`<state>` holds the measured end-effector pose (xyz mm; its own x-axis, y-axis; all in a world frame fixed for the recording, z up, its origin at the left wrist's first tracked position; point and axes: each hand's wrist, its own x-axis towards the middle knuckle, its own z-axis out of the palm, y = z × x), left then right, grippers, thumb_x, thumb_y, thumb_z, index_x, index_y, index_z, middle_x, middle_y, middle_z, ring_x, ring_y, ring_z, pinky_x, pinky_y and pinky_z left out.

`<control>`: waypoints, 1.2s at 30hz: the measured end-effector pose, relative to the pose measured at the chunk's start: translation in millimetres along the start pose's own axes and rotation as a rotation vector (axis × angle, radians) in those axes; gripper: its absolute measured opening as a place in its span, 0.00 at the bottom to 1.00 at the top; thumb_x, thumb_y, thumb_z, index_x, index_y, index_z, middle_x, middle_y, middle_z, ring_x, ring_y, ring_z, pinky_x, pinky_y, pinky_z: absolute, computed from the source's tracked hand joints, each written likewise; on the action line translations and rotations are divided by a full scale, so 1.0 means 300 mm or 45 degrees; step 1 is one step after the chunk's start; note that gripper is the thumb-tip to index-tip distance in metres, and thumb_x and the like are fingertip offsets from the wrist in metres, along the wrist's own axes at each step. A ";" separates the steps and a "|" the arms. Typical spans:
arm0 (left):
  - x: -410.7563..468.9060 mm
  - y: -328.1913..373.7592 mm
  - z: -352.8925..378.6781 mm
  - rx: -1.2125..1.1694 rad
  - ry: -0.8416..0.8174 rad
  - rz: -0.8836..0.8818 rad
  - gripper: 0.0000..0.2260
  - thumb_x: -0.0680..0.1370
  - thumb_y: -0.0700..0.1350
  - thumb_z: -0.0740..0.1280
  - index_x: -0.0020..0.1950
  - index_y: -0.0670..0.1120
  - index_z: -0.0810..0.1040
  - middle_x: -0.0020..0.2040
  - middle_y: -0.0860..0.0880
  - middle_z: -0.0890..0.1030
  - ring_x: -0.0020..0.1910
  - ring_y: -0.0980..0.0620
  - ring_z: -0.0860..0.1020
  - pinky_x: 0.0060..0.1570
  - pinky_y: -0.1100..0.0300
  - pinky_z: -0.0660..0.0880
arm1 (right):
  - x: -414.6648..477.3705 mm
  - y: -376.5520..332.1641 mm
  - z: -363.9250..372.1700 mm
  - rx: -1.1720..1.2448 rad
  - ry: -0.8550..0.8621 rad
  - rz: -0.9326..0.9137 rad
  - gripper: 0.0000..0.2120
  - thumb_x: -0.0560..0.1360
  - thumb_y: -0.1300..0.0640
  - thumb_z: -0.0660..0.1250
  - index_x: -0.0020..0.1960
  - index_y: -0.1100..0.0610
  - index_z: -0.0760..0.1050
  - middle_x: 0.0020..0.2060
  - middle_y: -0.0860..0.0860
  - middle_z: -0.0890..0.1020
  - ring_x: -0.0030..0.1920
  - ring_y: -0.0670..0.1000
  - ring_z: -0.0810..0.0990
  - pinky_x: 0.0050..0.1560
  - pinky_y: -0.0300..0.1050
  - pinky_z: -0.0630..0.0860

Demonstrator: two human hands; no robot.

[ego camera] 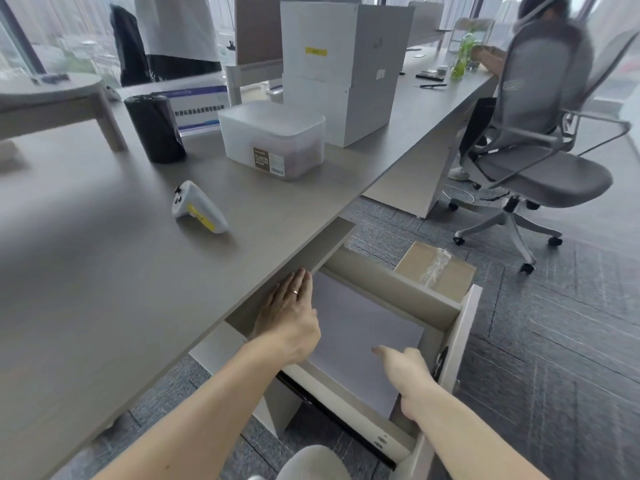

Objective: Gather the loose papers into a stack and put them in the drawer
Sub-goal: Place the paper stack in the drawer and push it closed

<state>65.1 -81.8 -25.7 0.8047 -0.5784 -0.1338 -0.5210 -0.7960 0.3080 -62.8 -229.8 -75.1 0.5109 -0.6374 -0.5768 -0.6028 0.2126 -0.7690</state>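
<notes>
A stack of white papers [356, 337] lies flat inside the pulled-out drawer [460, 341] under the desk edge. My left hand [289, 317] rests flat on the stack's far left part, fingers stretched toward the back of the drawer, a ring on one finger. Over the stack's near right corner is my right hand [405, 370], fingers loosely curled and one finger pointing across the sheet. Neither hand grips the papers.
The grey desk [104, 271] carries a white controller [199, 207], a black cylinder [154, 128], a frosted plastic container [273, 138] and white boxes [332, 71]. A cardboard box [436, 270] sits on the floor beyond the drawer. A person sits in a grey office chair [533, 133] at right.
</notes>
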 end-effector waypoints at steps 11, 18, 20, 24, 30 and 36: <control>-0.065 -0.005 -0.001 -0.008 -0.029 -0.010 0.30 0.85 0.50 0.49 0.84 0.46 0.42 0.85 0.51 0.42 0.84 0.54 0.42 0.81 0.55 0.41 | -0.098 -0.016 -0.311 -0.118 0.127 -0.221 0.31 0.85 0.53 0.57 0.83 0.60 0.50 0.81 0.55 0.61 0.80 0.59 0.61 0.77 0.55 0.61; -0.087 -0.006 -0.001 -0.039 -0.013 -0.001 0.30 0.85 0.53 0.49 0.84 0.46 0.42 0.85 0.51 0.42 0.84 0.55 0.42 0.80 0.56 0.39 | -0.032 0.016 -0.218 0.021 -0.003 -0.129 0.28 0.83 0.54 0.56 0.82 0.46 0.53 0.77 0.51 0.70 0.71 0.59 0.74 0.67 0.63 0.74; -0.087 -0.001 0.007 -0.033 0.012 -0.012 0.31 0.85 0.53 0.49 0.84 0.46 0.42 0.85 0.51 0.42 0.84 0.55 0.42 0.80 0.56 0.39 | 0.040 0.042 -0.195 0.058 -0.035 -0.130 0.28 0.81 0.51 0.57 0.80 0.43 0.55 0.75 0.51 0.73 0.69 0.60 0.76 0.64 0.66 0.77; -0.083 -0.002 0.026 -0.050 0.079 -0.027 0.31 0.85 0.54 0.49 0.85 0.47 0.43 0.86 0.52 0.44 0.84 0.55 0.43 0.81 0.56 0.40 | 0.107 0.029 -0.093 0.109 -0.119 -0.130 0.31 0.78 0.44 0.59 0.77 0.32 0.52 0.74 0.48 0.74 0.67 0.61 0.78 0.57 0.71 0.79; -0.079 -0.021 0.023 -0.143 0.093 0.002 0.29 0.85 0.54 0.48 0.85 0.50 0.44 0.85 0.54 0.46 0.84 0.57 0.45 0.81 0.55 0.42 | -0.057 -0.155 0.081 0.193 -0.179 -0.070 0.32 0.85 0.50 0.56 0.81 0.34 0.43 0.68 0.45 0.71 0.49 0.53 0.78 0.54 0.67 0.82; -0.078 -0.033 0.032 -0.132 0.142 0.030 0.29 0.85 0.54 0.49 0.85 0.51 0.44 0.85 0.55 0.47 0.84 0.57 0.46 0.80 0.56 0.43 | -0.007 -0.200 0.216 0.233 -0.282 -0.065 0.33 0.85 0.52 0.58 0.82 0.37 0.44 0.82 0.46 0.58 0.76 0.58 0.68 0.55 0.65 0.82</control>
<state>48.6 -62.1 -34.5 0.8224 -0.5685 -0.0215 -0.5123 -0.7566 0.4063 12.2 -193.3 -45.6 0.6714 -0.4775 -0.5667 -0.4626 0.3273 -0.8239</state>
